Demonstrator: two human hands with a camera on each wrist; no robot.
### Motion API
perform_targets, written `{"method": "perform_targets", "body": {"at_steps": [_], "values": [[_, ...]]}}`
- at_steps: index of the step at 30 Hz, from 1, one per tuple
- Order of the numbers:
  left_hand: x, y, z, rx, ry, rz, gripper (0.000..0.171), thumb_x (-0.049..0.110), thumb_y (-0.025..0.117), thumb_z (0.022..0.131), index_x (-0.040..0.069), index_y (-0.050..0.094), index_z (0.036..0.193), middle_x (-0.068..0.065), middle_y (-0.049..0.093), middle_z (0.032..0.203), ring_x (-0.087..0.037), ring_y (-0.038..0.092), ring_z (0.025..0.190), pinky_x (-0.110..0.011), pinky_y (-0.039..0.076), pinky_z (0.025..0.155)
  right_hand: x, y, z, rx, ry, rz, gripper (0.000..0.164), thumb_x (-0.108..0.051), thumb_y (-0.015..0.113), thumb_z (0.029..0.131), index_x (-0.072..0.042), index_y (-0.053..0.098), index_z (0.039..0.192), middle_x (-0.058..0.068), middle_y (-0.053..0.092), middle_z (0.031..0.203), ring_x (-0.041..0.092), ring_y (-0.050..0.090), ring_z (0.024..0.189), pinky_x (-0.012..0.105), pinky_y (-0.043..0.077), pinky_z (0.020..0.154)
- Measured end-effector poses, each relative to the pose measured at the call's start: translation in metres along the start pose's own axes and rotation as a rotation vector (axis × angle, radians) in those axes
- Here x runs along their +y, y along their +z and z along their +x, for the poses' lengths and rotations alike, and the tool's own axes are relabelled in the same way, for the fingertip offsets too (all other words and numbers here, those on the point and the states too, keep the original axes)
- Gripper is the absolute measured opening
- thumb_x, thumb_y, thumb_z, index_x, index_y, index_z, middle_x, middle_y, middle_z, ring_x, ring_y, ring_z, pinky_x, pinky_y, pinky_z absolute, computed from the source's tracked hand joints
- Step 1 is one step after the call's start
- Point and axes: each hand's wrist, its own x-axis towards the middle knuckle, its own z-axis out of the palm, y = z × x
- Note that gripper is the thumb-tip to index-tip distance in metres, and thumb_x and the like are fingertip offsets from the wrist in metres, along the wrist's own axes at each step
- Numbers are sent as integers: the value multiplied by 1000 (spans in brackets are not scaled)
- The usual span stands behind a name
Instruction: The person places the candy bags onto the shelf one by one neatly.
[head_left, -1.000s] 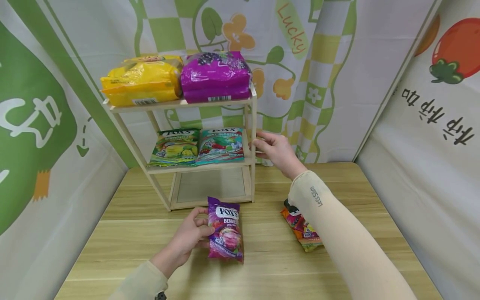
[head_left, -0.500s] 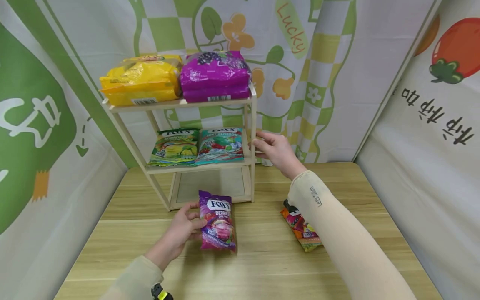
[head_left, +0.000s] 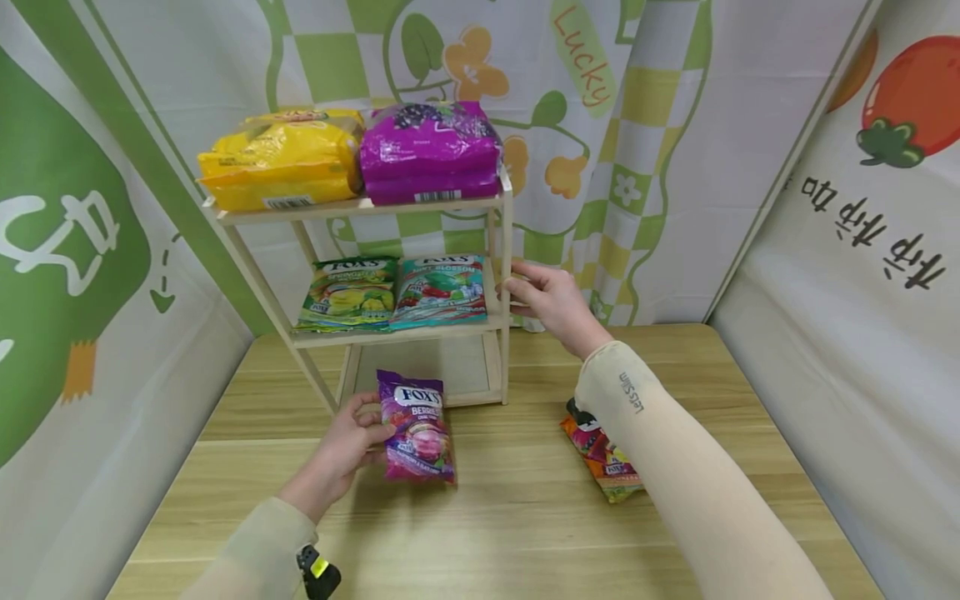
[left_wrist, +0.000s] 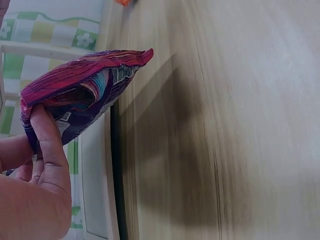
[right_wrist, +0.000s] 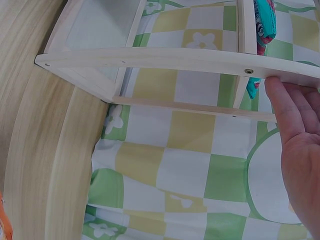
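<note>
My left hand (head_left: pixel 347 443) pinches the left edge of a purple FOX'S berries candy bag (head_left: pixel 417 432). That bag is held in front of the bottom tier of a small wooden shelf (head_left: pixel 397 337), and its shadow falls on the table in the left wrist view. Seen from the left wrist, fingers (left_wrist: pixel 47 135) press its underside. My right hand (head_left: pixel 557 302) grips the shelf's front right post at middle-tier height. From the right wrist, its fingers (right_wrist: pixel 287 107) meet the post (right_wrist: pixel 200 62). An orange candy bag (head_left: pixel 600 454) lies on the table, partly hidden by my right forearm.
On the top tier sit a yellow bag (head_left: pixel 288 162) and a magenta bag (head_left: pixel 431 154). The middle tier bears a green FOX'S bag (head_left: pixel 348 296) and a teal FOX'S bag (head_left: pixel 441 292). Printed curtains (head_left: pixel 660 100) close in the wooden table (head_left: pixel 525 533) at the back and sides.
My left hand has carried the purple candy bag left and toward the shelf's bottom tier. The right hand has stayed at the post.
</note>
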Motion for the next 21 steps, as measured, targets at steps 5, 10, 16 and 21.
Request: {"method": "perform_targets", "body": {"at_steps": [5, 10, 16, 21], "values": [[0, -5, 5, 6, -1, 4, 69, -5, 60, 95, 1, 24, 153, -17, 61, 119, -19, 66, 83, -32, 60, 71, 0, 0, 0, 2, 9, -1, 45, -24, 58, 106, -15, 53, 150, 13, 64, 139, 25, 62, 126, 33, 58, 97], [-1, -9, 9, 18, 2, 18, 68, -4, 59, 96, 1, 24, 154, -14, 62, 118, -17, 65, 81, -30, 60, 70, 0, 0, 1, 2, 15, 5, 44, -24, 58, 106, -15, 54, 149, 12, 64, 138, 25, 63, 125, 33, 58, 97], [-1, -13, 11, 21, 9, 25, 68, -5, 59, 96, 1, 24, 154, -10, 62, 112, -16, 65, 78, -29, 59, 68, -1, 1, 1, 4, 8, 8, 42, -22, 58, 106, -16, 56, 148, 12, 63, 139, 26, 64, 124, 32, 59, 96], [-1, -15, 12, 20, 10, 21, 66, -5, 58, 97, 0, 24, 154, -8, 62, 109, -15, 66, 77, -29, 59, 68, 0, 0, 1, 9, 8, 5, 42, -22, 58, 106, -16, 56, 148, 13, 63, 140, 26, 65, 123, 31, 59, 96]]}}
